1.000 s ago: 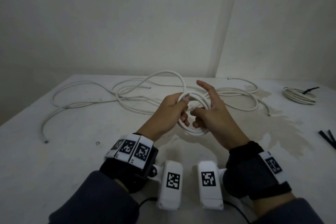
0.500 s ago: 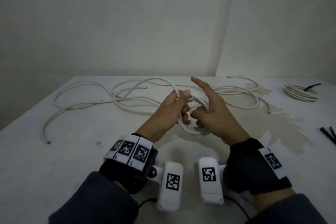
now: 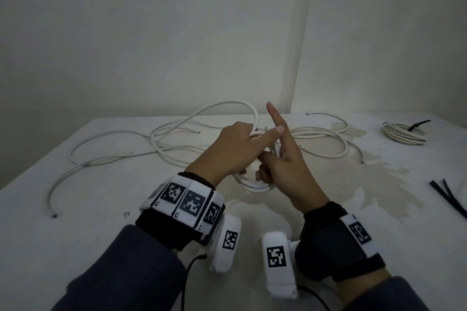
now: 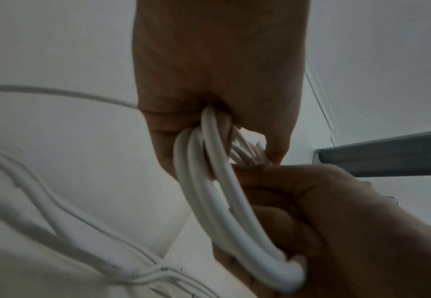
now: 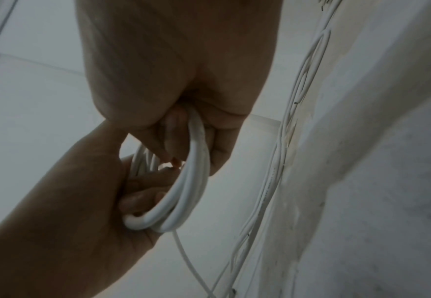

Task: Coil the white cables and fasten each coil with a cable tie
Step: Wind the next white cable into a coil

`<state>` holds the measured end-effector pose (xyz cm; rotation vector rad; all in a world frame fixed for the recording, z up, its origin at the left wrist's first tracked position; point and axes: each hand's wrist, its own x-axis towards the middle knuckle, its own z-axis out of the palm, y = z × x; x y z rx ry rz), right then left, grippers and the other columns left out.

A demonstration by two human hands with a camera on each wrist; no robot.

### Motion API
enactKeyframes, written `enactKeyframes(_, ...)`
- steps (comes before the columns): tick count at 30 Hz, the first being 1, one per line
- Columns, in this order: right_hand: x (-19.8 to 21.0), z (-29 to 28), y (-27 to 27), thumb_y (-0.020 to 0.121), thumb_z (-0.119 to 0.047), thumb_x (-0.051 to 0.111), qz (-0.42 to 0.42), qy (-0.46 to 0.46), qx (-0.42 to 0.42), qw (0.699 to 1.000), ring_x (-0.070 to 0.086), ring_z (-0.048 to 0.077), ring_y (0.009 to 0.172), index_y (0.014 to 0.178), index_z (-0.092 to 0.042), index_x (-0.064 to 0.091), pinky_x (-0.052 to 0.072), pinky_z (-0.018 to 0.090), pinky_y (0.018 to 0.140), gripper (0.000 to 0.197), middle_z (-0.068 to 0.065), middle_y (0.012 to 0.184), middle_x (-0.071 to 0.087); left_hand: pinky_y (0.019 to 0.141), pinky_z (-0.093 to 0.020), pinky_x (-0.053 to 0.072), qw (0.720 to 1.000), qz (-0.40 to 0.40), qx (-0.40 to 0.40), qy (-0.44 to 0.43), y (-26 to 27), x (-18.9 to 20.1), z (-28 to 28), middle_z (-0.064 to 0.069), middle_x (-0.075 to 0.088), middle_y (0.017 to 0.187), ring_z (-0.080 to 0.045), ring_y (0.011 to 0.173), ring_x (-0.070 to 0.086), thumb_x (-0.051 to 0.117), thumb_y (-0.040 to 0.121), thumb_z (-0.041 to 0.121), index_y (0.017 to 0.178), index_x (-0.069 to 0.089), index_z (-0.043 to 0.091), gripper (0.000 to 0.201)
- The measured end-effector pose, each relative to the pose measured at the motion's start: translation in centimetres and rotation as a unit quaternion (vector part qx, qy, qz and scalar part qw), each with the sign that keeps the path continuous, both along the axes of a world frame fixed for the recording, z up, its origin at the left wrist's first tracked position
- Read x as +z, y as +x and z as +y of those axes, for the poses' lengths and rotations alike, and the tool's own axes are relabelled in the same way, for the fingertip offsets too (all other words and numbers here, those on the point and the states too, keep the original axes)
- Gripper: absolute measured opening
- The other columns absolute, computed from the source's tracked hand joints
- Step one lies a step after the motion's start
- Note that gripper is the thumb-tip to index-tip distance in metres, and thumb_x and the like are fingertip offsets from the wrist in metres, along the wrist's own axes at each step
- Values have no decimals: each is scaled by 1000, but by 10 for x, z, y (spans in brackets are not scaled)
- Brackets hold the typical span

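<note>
Both hands hold a small coil of white cable [image 3: 255,185] above the table's middle. My left hand [image 3: 235,151] grips the coil's left side, fingers curled round the strands [image 4: 224,211]. My right hand [image 3: 285,166] grips the right side with its lower fingers curled round the coil [image 5: 196,171], while its index finger points up. The cable's loose run [image 3: 235,103] arches up behind the left hand and trails over the table. Black cable ties [image 3: 446,195] lie at the right edge.
More loose white cable [image 3: 106,156] sprawls across the back and left of the white table [image 3: 75,235]. A finished coil with a black tie [image 3: 401,134] lies at the back right. A pale stain [image 3: 366,184] spreads right of the hands.
My left hand has shifted right over the coil, and a finger now reaches the right index finger. That index finger has tipped more upright. The loose strand arches higher than half a second ago.
</note>
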<state>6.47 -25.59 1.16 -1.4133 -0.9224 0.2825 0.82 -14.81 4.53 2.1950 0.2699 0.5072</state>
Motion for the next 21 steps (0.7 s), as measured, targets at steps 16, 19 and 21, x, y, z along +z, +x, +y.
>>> enactKeyframes(16, 0, 0, -3, 99, -14, 48, -41, -9, 32, 999, 40, 6, 40, 135, -61, 25, 41, 25, 48, 64, -21, 48, 50, 40, -26, 41, 999, -43, -15, -6, -7, -6, 6, 6, 42, 47, -9, 36, 41, 50, 95, 27, 63, 48, 15, 34)
enactKeyframes(19, 1, 1, -4, 99, -11, 49, -36, -28, 41, 998, 46, 12, 43, 136, -51, 35, 43, 29, 48, 56, -14, 48, 53, 39, -23, 40, 999, -30, -27, 10, -10, -7, 8, 10, 42, 46, -2, 34, 40, 49, 96, 26, 64, 49, 16, 33)
enactKeyframes(21, 1, 0, -3, 96, -9, 51, -69, -34, 21, 997, 57, 19, 46, 132, -47, 37, 49, 33, 51, 54, -7, 49, 58, 42, -21, 39, 998, -37, -32, 48, -11, -9, 10, 10, 44, 50, -1, 37, 41, 49, 96, 29, 67, 50, 14, 32)
